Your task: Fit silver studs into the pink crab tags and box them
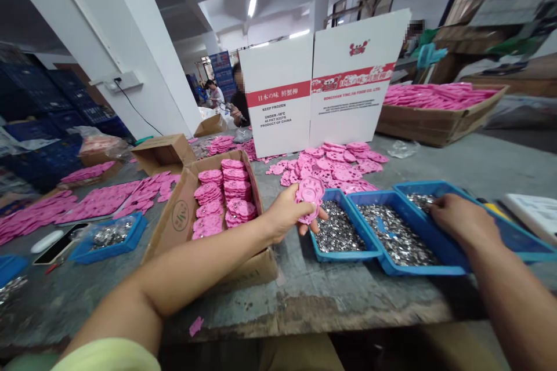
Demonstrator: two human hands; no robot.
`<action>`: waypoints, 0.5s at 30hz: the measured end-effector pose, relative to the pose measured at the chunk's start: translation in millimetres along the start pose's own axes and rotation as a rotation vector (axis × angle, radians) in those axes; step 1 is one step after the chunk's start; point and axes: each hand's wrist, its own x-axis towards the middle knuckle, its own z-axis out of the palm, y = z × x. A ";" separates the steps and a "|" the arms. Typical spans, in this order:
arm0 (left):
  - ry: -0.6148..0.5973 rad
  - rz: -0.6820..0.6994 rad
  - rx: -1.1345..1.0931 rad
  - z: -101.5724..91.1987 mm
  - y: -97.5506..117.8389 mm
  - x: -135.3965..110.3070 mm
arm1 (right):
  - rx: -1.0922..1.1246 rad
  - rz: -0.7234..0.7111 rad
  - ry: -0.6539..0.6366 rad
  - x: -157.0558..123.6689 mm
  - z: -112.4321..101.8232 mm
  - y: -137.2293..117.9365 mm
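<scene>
Held between thumb and fingers of my left hand (285, 214) is a flat pink cut-out piece (310, 192) with a wavy edge, raised in front of the blue trays. My right hand (461, 220) reaches into the rightmost blue tray (500, 226), its fingertips down among small shiny metal parts (420, 202); whether it pinches one is hidden. A middle tray (430, 266) and a left tray (348, 256) also contain small metal parts. Left of my hand, a cardboard box (169, 214) holds stacked pink pieces (237, 188).
Loose pink pieces (335, 165) are heaped behind the trays, before a white printed carton panel (278, 110). A larger carton (444, 124) of pink pieces stands back right. At left lie a phone (61, 244) and a small blue tray (108, 246). People (241, 98) sit farther back.
</scene>
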 end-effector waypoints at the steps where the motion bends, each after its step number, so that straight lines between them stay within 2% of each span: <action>1: 0.001 0.000 -0.001 0.1 0.0 -0.1 | 0.000 0.004 0.014 0.8 0.8 0.7; 8: 0.005 -0.010 -0.015 1.7 2.6 -1.8 | -0.005 -0.028 0.102 3.2 3.4 5.7; 15: -0.004 0.004 -0.014 1.9 2.9 -2.2 | 0.011 -0.009 0.106 6.7 6.2 6.1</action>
